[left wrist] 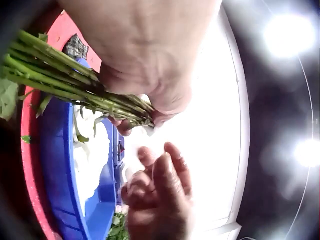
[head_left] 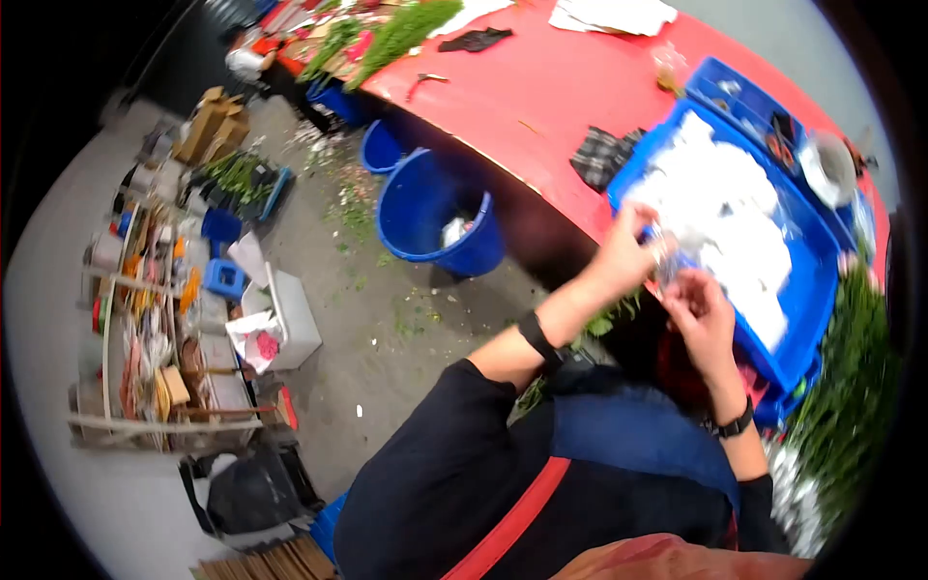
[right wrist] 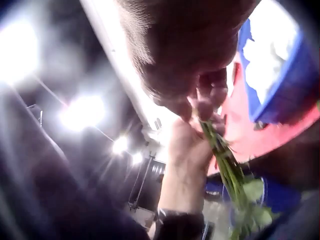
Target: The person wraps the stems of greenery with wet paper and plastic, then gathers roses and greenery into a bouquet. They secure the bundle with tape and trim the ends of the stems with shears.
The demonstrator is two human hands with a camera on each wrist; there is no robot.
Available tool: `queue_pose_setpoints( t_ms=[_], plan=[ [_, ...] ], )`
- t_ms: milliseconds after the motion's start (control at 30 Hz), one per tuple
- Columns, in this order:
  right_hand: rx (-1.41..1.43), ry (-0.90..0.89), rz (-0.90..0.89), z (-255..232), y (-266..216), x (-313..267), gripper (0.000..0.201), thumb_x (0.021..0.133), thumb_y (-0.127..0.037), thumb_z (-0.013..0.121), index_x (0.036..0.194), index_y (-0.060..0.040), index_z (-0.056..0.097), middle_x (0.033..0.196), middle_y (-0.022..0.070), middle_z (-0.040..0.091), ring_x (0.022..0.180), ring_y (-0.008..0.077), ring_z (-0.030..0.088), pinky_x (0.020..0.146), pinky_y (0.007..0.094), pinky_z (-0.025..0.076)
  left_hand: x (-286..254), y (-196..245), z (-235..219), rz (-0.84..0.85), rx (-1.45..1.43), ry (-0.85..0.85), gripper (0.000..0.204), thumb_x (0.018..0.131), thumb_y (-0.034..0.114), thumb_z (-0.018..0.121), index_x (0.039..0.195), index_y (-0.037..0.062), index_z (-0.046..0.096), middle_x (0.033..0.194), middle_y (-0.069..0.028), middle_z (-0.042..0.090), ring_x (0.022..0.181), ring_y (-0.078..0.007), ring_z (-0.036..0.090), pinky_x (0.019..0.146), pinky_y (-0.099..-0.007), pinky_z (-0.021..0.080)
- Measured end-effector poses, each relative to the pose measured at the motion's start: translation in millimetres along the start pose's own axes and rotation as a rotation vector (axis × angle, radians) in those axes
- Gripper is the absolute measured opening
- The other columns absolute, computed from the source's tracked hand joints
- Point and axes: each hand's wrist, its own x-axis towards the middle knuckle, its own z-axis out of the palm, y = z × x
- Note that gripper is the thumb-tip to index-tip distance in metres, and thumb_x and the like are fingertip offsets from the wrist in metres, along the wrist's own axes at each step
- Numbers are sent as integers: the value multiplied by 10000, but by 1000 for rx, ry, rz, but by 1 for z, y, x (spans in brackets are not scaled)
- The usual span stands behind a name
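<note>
Curled around a bundle of green stems (left wrist: 75,85), my left hand (head_left: 623,256) grips close to the cut ends, over the near edge of the blue tray (head_left: 822,319). The leafy part of the bundle (right wrist: 232,180) hangs down in the right wrist view. My right hand (head_left: 704,314) is beside the stem ends, fingers loosely bent; the left wrist view shows nothing between its thumb and fingers (left wrist: 172,175). A small bluish, shiny patch (head_left: 681,261) shows between the hands, too blurred to name. White soft material (head_left: 735,203) fills much of the tray.
The red table (head_left: 541,87) carries a dark checked cloth (head_left: 599,158), red-handled pliers (head_left: 423,85) and greenery. A blue compartment box (head_left: 739,97) adjoins the tray. Blue bins (head_left: 440,217) stand on the floor at left, near a crowded shelf (head_left: 159,329). Another person (head_left: 253,66) is at the far end.
</note>
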Motion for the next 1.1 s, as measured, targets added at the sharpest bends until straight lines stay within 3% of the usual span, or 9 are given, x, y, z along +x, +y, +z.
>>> queue_pose_setpoints(
  t_ms=[100,200,467,600,633,767,800,1000,1100],
  plan=[
    [107,119,-61,15,21,-4,319,842,-42,651,1130,-3,520,878,52,603,739,78,556,677,235,487,8,19,-1,-178,-480,-70,193,869,56,629,1010,4,507,885,-71,603,802,-133,595,648,-276,514],
    [-190,-231,54,37,31,-16,230,896,-150,622,1052,11,571,891,57,629,782,86,556,727,270,479,8,21,16,-311,-474,-175,163,887,99,631,984,-6,552,872,-59,604,786,-115,586,639,-276,503],
    [-19,41,4,24,86,-39,308,915,-232,597,1093,17,569,864,90,648,771,156,598,730,333,490,-34,0,42,-294,-91,-615,245,927,184,570,1087,-2,573,850,-85,633,812,-178,624,718,-309,511],
    [-678,-239,238,-33,10,-76,308,820,-291,693,816,17,684,657,95,647,570,242,594,616,355,488,-50,-2,69,-378,-49,-534,240,904,157,620,1097,15,598,847,-31,639,674,-87,580,596,-223,480],
    [-483,1,241,-42,6,-91,384,816,-349,686,662,3,693,549,43,603,511,198,572,574,339,476,-50,-3,77,-352,17,-528,236,896,165,632,1078,17,610,814,-10,633,598,-59,551,524,-203,447],
    [225,427,296,-75,11,-108,414,899,-369,602,1159,-47,593,949,-11,642,857,63,553,655,224,441,-62,-21,112,-318,177,-583,308,864,136,658,1126,4,565,756,6,593,520,-51,507,472,-201,411],
    [281,438,285,-81,25,-109,312,899,-318,606,1022,-33,640,903,-22,642,811,69,566,638,240,447,-66,-23,122,-349,155,-613,345,862,118,653,1165,14,525,766,0,579,533,-55,502,479,-204,411],
    [-1091,489,-107,-105,72,-149,119,797,-92,549,797,17,596,778,174,578,702,351,599,610,418,484,-81,-23,166,-620,-133,-883,380,863,139,607,1206,74,455,760,-3,514,546,-69,464,472,-195,385],
    [-891,402,-3,-116,85,-168,146,797,-87,513,864,32,563,853,222,568,720,381,595,640,468,486,-102,-42,204,-515,373,-710,314,892,313,631,1070,56,605,653,10,540,545,-54,491,475,-223,401]
  ],
)
